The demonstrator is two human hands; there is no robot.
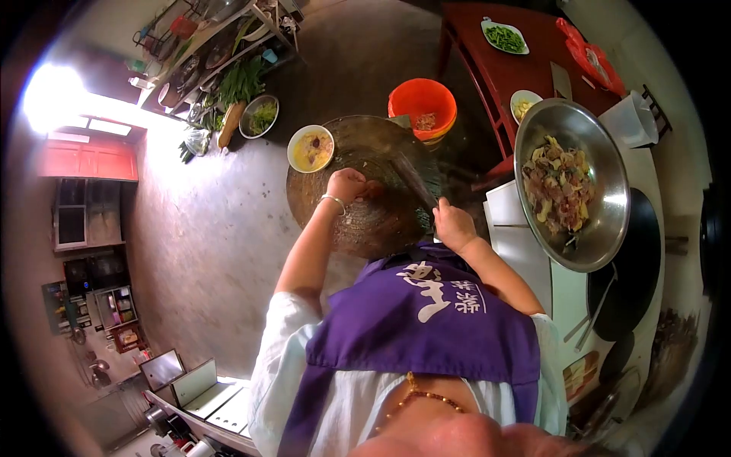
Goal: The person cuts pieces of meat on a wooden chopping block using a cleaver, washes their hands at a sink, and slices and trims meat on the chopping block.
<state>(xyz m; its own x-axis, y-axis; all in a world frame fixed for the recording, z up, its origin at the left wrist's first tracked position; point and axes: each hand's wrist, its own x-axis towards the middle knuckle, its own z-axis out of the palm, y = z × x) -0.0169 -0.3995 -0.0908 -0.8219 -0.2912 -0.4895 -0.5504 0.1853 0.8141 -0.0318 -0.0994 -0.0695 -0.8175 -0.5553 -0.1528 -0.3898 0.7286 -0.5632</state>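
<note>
We hold the knife point(413, 180) in the closed right grip point(454, 225); its long axis slants away and leftward over the chopping block point(365, 232); the reddish piece point(373, 189) lies left of the knife, just beside the left grip point(346, 185), whose closure we cannot tell; a bowl point(292, 156) stands beyond.

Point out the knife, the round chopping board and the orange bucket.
Knife point(413, 181): head view, on the blade.
Chopping board point(369, 234): head view, on bare surface toward its near edge.
Orange bucket point(420, 94): head view, on its inner wall.
</note>
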